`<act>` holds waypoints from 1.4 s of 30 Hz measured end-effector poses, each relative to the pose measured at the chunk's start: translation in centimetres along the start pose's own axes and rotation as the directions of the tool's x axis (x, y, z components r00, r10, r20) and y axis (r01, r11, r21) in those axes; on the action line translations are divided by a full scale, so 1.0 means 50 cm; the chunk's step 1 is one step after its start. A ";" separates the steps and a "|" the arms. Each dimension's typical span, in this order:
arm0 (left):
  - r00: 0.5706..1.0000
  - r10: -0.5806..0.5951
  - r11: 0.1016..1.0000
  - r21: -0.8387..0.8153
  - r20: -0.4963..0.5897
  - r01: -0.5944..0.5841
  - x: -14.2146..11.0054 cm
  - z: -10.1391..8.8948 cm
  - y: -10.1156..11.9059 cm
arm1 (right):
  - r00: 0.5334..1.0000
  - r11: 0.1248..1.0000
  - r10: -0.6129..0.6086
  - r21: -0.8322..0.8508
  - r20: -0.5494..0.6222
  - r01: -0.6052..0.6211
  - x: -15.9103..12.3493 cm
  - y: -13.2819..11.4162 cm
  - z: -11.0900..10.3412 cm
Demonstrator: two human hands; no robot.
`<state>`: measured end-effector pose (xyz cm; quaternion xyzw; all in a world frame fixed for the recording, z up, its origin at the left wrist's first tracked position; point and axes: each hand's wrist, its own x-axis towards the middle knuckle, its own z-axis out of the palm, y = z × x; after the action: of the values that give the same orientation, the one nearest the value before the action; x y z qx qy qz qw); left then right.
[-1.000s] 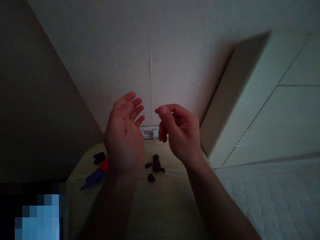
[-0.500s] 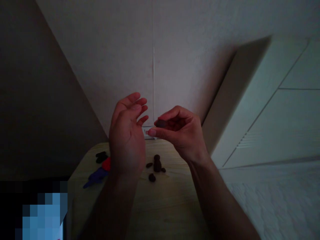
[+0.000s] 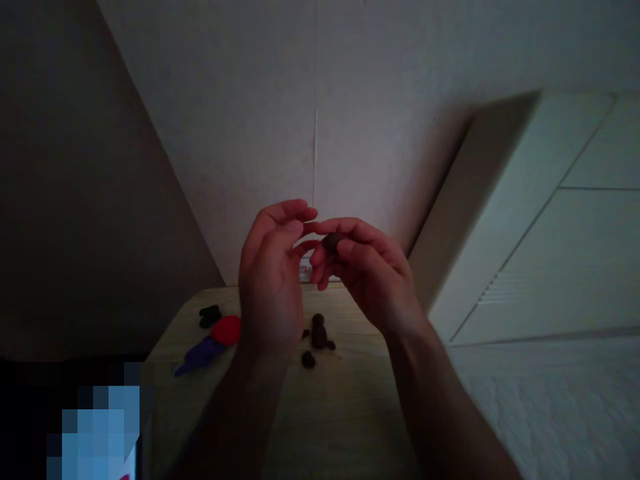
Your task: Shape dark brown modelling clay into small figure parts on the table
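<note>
My right hand (image 3: 377, 270) pinches a small dark brown lump of modelling clay (image 3: 331, 243) between thumb and fingers, above the table. Close on its left is my left hand (image 3: 273, 280), palm turned inward, its fingers loosely curved and apart with nothing seen in them. The fingertips of both hands come near each other; I cannot tell whether they touch. Below them a brown clay figure (image 3: 319, 333), a rounded body with a ball on top, lies on the wooden table (image 3: 340, 413). Small brown pieces flank it, and a separate brown clay lump (image 3: 309, 360) lies just nearer to me.
Left of my left hand lie a red clay disc (image 3: 226, 330), a purple clay piece (image 3: 200, 356) and black pieces (image 3: 210, 316). A wall (image 3: 225, 133) rises behind the table, and a pale cabinet (image 3: 540, 267) stands at the right. A blurred-out patch covers the lower left.
My left hand has moved right and closer to my right hand. The right fingers have shifted around the brown lump, which now shows more. The view has moved slightly.
</note>
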<state>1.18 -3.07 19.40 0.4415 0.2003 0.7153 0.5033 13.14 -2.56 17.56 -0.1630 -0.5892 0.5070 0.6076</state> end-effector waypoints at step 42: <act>0.995 0.089 0.995 0.053 -0.053 -0.086 -0.006 0.001 0.009 | 0.999 0.994 -0.041 -0.096 0.009 0.041 -0.004 0.008 0.003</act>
<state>1.01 -3.53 19.60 0.4424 0.2127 0.7433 0.4545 12.86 -2.63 17.15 -0.1784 -0.6183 0.4659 0.6073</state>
